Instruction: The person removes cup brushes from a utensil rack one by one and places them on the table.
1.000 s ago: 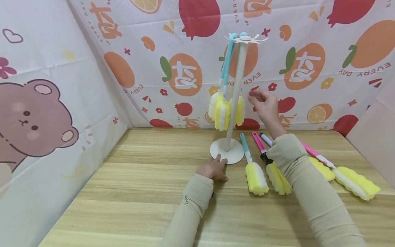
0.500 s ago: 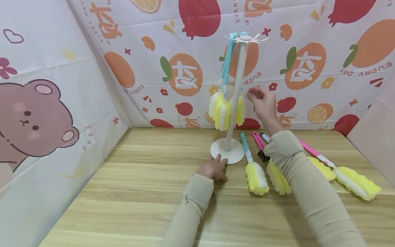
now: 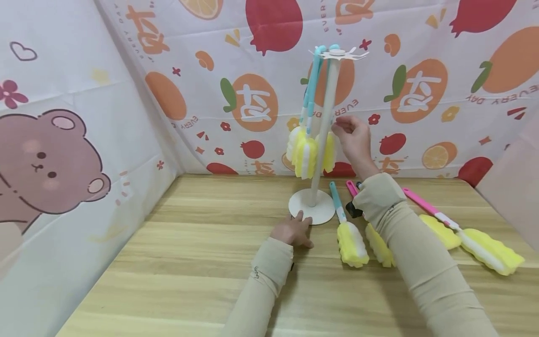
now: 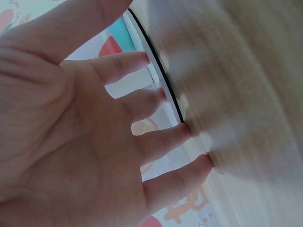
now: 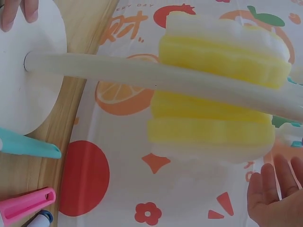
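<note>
A white stand (image 3: pixel 313 187) with a round base and a star-shaped hook top stands on the wooden table. Sponge bottle brushes with turquoise handles (image 3: pixel 311 91) hang from its hooks, their yellow-and-white heads (image 3: pixel 305 157) downward. My left hand (image 3: pixel 291 230) rests its spread fingers at the front of the base; in the left wrist view the fingertips (image 4: pixel 182 130) lie along the base's edge. Raised right of the pole, my right hand (image 3: pixel 354 140) has loosely bent fingers beside the neck of the right-hand hanging brush (image 3: pixel 329 152). Contact there cannot be made out.
Right of the base lie a turquoise-handled brush (image 3: pixel 351 243), a brush with a pink handle (image 3: pixel 351 188) partly under my right sleeve, and another pink-handled brush (image 3: pixel 488 250) farther right. A yellow sponge head (image 3: pixel 440 231) lies beside it. A printed cloth (image 3: pixel 252 42) hangs behind.
My right hand has moved slightly left, closer to the hanging brush and pole. My left hand stays at the base. The view has shifted slightly.
</note>
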`<state>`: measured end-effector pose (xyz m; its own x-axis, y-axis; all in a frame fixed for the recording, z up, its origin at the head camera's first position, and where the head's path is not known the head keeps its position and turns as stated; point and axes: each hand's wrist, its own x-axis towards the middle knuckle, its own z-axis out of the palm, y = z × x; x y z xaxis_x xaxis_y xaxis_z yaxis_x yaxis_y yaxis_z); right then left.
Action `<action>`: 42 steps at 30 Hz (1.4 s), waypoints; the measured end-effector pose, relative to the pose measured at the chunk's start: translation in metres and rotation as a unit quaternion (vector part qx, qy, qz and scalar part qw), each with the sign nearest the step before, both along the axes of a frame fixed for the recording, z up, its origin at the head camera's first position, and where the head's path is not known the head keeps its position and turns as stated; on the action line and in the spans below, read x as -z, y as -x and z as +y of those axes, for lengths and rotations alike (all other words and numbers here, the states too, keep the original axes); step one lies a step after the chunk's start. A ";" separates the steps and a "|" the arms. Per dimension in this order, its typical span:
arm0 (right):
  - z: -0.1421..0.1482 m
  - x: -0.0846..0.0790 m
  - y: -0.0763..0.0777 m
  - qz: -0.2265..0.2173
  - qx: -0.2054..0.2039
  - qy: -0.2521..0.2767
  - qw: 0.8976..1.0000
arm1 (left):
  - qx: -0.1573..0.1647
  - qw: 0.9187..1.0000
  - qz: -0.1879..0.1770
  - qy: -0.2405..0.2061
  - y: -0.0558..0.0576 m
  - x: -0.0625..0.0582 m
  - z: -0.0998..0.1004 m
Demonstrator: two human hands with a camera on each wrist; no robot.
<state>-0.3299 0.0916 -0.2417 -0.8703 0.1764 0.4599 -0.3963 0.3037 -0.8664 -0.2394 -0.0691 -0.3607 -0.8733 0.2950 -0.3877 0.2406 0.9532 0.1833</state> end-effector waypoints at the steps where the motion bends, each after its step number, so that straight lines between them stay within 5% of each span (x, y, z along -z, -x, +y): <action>1: -0.001 -0.001 0.001 -0.002 -0.002 0.000 1.000 | -0.002 1.000 0.000 -0.001 0.000 0.000 0.000; 20: -0.005 -0.018 0.010 -0.095 -0.035 -0.032 0.994 | 0.012 1.000 0.013 -0.002 0.001 0.001 -0.001; 42: -0.001 -0.007 0.014 -0.054 -0.018 -0.105 0.993 | 0.009 1.000 0.006 -0.007 0.003 0.005 -0.001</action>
